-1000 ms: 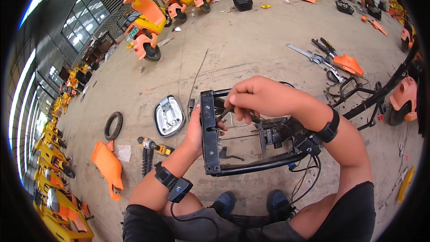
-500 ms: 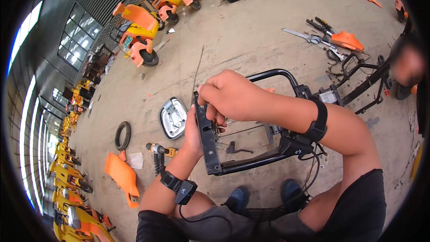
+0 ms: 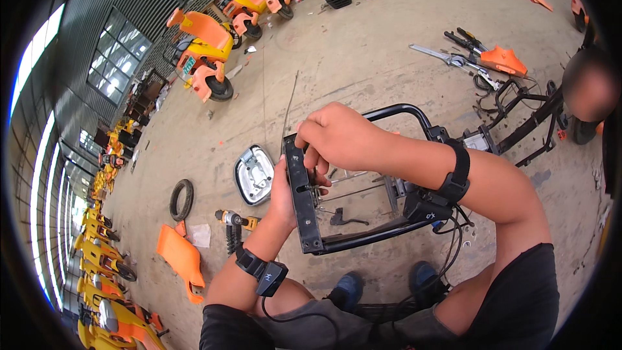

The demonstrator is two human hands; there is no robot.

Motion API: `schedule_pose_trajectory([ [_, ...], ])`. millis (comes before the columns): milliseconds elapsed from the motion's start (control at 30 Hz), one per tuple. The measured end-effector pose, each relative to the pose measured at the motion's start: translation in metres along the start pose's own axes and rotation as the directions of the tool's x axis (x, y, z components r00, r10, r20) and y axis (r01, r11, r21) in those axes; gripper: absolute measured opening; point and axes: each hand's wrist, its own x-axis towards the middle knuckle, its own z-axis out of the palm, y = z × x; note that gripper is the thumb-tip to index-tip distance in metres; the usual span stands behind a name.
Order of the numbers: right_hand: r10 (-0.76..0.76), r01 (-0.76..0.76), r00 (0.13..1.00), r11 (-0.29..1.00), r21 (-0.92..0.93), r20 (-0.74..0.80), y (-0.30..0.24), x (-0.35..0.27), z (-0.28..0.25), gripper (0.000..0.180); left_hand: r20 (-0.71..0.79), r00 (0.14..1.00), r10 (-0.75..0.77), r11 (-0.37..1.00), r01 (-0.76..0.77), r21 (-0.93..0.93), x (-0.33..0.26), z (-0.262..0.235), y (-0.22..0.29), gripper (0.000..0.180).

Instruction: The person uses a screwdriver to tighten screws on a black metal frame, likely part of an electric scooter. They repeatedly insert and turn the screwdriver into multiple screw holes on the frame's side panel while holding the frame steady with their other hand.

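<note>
A black tubular metal frame [image 3: 353, 242] lies across in front of me, its flat drilled crossbar [image 3: 303, 210] on the left. My left hand [image 3: 282, 189] wraps round this crossbar from its outer side, fingers coming out beneath it. At the bar's far end, my right hand [image 3: 337, 135] is closed with thumb and forefinger pinched; what they hold, if anything, is hidden. A thin wire [image 3: 290, 105] sticks out past that end. Through the frame's opening, a small black lever [image 3: 346, 218] and thin rods show.
Left on the concrete floor lie a silver-and-black housing [image 3: 254, 175], a tyre [image 3: 181, 199], a power drill [image 3: 234, 218] and an orange panel [image 3: 180, 256]. Yellow-orange scooters [image 3: 206, 48] stand far left. Long-handled tools [image 3: 447, 56] lie far right, near another person [image 3: 589, 84].
The view has shifted slightly, so most things sit a little further right. My right hand has drawn back slightly from the crossbar's end; my left hand keeps its hold.
</note>
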Motion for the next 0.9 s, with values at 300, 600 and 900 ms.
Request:
schedule_pose_trajectory([
  [300,0.043,-0.037,0.998,0.991,0.132,-0.038,0.015,0.012,-0.014,0.035,-0.064,0.997,-0.044,0.999,0.043,-0.024,-0.004,0.009,0.005,0.07],
  [600,0.031,-0.026,0.999,0.986,0.164,-0.029,0.02,0.013,-0.016,0.037,-0.045,0.998,-0.043,0.998,0.041,-0.048,-0.002,0.009,0.003,0.072],
  [900,0.002,0.004,0.998,0.995,0.102,-0.058,0.023,0.022,-0.017,0.037,-0.045,0.999,-0.026,1.0,0.026,-0.017,0.005,0.0,-0.003,0.073],
])
